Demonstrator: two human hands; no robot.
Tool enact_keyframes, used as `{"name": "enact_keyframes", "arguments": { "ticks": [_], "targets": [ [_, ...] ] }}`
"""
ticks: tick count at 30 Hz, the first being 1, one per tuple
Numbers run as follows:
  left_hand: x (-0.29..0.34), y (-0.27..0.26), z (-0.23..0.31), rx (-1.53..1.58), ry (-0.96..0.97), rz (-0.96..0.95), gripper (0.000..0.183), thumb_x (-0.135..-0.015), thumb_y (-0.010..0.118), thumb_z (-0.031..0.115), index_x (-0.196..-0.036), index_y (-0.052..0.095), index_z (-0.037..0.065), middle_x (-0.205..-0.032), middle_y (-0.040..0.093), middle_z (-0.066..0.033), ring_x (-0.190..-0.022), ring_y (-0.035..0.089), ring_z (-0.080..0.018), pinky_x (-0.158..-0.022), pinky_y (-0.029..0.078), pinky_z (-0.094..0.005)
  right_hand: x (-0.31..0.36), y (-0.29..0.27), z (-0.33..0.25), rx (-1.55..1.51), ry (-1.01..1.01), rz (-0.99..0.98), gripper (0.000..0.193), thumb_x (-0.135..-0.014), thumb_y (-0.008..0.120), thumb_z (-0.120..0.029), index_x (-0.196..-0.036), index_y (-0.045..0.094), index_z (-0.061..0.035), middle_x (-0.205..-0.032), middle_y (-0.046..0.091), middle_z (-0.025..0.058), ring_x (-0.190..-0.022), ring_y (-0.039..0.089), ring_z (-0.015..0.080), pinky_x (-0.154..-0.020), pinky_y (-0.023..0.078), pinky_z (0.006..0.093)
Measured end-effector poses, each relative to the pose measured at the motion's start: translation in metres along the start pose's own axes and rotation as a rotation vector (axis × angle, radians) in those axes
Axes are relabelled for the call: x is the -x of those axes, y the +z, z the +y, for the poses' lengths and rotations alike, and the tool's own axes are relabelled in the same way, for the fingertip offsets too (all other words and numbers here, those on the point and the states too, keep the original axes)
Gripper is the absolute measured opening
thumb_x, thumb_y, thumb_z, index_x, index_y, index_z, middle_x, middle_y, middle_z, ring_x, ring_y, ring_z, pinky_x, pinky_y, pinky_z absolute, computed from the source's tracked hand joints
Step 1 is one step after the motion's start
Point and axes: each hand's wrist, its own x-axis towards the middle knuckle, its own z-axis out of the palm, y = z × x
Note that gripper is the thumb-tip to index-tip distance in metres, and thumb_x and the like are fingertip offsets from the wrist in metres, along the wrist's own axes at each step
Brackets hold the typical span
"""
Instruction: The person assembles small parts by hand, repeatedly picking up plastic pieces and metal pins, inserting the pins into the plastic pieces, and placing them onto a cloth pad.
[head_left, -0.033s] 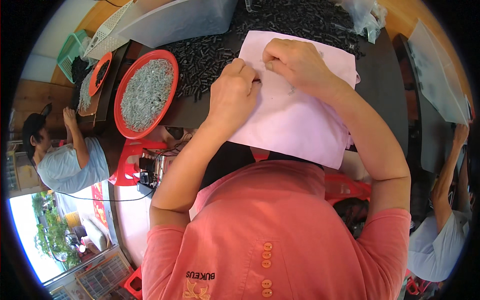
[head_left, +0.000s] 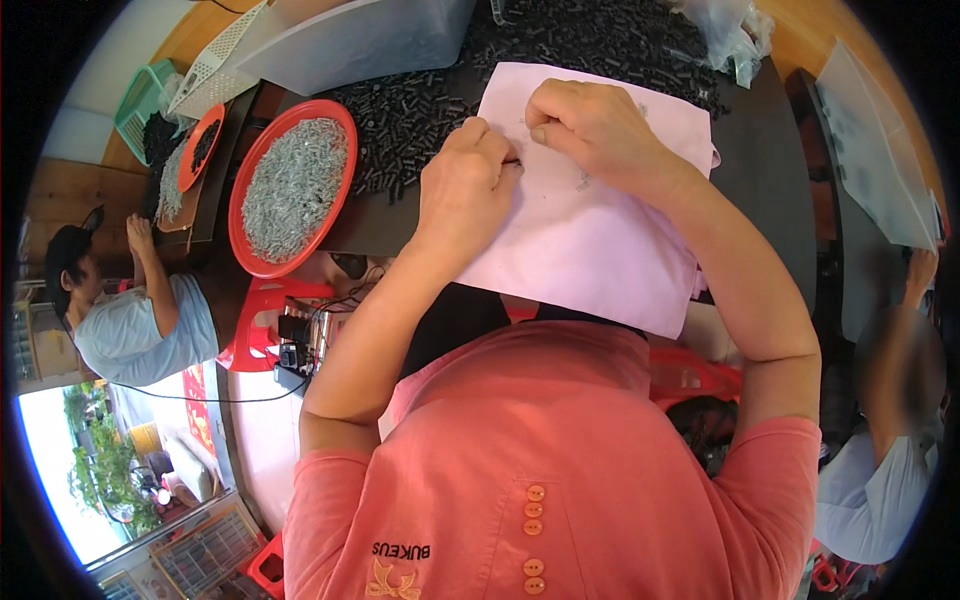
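My left hand point(head_left: 467, 185) is closed over the left part of a pink cloth point(head_left: 590, 240), its fingers curled. A tiny dark bit shows at its fingertips, too small to name. To the right and slightly farther off, my right hand point(head_left: 597, 130) is also closed, thumb pressed against the bent fingers; what they pinch, if anything, is hidden. Faint grey marks show on the cloth beneath that hand. The cloth lies over the table's near edge and hangs toward my lap. Beyond it spreads a heap of small black cylindrical parts point(head_left: 400, 130).
Left of the heap, a red round tray point(head_left: 238, 225) holds many small clear and silvery pieces. A translucent bin point(head_left: 360, 45) stands behind it, and plastic bags point(head_left: 740, 45) lie at the far right of the dark table point(head_left: 765, 200). Co-workers sit at left point(head_left: 150, 320) and right point(head_left: 875, 490).
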Motion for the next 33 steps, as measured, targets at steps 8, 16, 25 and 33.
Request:
{"name": "enact_keyframes", "arguments": {
  "ticks": [8,16,25,33],
  "targets": [
    [0.007,-0.009,0.009,0.787,-0.445,0.064,0.011,-0.083,0.073,0.003,-0.093,0.068,0.000,-0.077,0.064,-0.0009,-0.062,0.056,-0.0090,-0.056,0.045,-0.0238,-0.003,-0.009,-0.019,-0.072,0.057,-0.095,0.009,-0.081,0.061,-0.015,-0.082,0.058,-0.0065,-0.079,0.063,0.0083,-0.072,0.062,0.0304,-0.065,0.047,0.0410],
    [0.006,-0.008,0.016,1.142,-0.624,0.037,0.009,-0.087,0.070,0.004,-0.094,0.068,-0.002,-0.076,0.064,-0.0031,-0.061,0.056,-0.0060,-0.047,0.043,-0.0201,-0.004,0.000,-0.018,0.036,-0.042,-0.092,0.006,-0.079,0.060,-0.014,-0.080,0.059,-0.0076,-0.078,0.064,0.0102,-0.074,0.064,0.0320,-0.065,0.048,0.0435],
    [0.016,-0.014,0.007,1.213,-0.751,0.032,0.013,-0.090,0.066,0.005,-0.100,0.067,-0.004,-0.072,0.064,-0.0054,-0.052,0.054,-0.0099,-0.049,0.043,-0.0220,-0.002,0.008,-0.037,0.335,-0.343,-0.030,0.008,-0.075,0.063,-0.014,-0.081,0.059,-0.0095,-0.080,0.055,0.0065,-0.070,0.058,0.0282,-0.065,0.046,0.0415],
    [0.022,0.001,0.003,1.085,-0.561,0.056,0.010,-0.087,0.066,0.004,-0.096,0.067,-0.001,-0.072,0.062,-0.0020,-0.058,0.054,-0.0054,-0.047,0.040,-0.0203,-0.047,0.013,-0.007,0.079,0.000,-0.047,0.012,-0.078,0.060,-0.010,-0.088,0.067,-0.0102,-0.085,0.066,0.0065,-0.078,0.065,0.0292,-0.067,0.050,0.0418]
  ]
}}
